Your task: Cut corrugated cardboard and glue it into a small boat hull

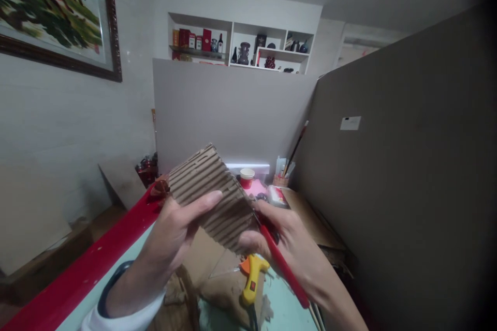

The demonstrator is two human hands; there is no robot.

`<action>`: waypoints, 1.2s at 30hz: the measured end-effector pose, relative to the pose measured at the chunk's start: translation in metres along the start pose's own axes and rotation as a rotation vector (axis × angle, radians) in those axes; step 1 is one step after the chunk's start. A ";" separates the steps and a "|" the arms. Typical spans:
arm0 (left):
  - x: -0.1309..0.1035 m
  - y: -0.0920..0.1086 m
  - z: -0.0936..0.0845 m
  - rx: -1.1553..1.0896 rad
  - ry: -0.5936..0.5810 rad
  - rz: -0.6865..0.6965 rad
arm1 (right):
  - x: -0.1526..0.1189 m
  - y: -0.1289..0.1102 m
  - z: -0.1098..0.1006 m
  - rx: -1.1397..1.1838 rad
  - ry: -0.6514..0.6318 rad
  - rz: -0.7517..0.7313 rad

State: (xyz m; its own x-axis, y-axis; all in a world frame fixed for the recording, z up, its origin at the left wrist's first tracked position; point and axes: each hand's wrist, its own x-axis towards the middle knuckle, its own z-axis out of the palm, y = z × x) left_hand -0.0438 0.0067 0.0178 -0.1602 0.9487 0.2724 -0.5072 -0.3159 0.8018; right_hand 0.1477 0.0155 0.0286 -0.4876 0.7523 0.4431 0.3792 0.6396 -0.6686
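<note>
A piece of corrugated cardboard (202, 181), its ridges bared, is raised at a tilt in front of me. My left hand (182, 222) grips its lower left side, thumb lying across the ridges. At the right edge, my right hand (283, 227) is closed around a tool with a long red handle (285, 269). The tool's thin metal end meets the cardboard edge; its exact kind is partly hidden by my fingers. My right thumb rests against the cardboard's lower corner. Below the hands lies a yellow hot glue gun (254, 279) with an orange part.
Behind the cardboard stand a red and white paper cup (247, 178) and a holder with brushes (281, 180). Grey partitions (233, 108) rise at the back and right. More brown cardboard (310, 217) lies to the right. A red edge (85, 258) borders the pale green tabletop (289, 300).
</note>
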 end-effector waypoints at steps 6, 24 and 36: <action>0.001 0.002 0.004 -0.034 0.065 -0.023 | -0.001 -0.001 0.003 0.097 0.049 0.067; 0.003 -0.003 0.010 0.047 0.055 0.161 | 0.001 0.002 0.003 0.049 -0.005 0.051; 0.007 0.004 0.004 -0.055 0.149 0.101 | 0.000 0.011 0.009 -0.067 0.041 0.028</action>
State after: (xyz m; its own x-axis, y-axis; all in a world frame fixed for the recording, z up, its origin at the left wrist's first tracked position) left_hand -0.0438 0.0127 0.0246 -0.3338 0.9046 0.2652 -0.5272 -0.4124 0.7430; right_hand 0.1447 0.0206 0.0155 -0.4442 0.7747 0.4500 0.4441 0.6267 -0.6403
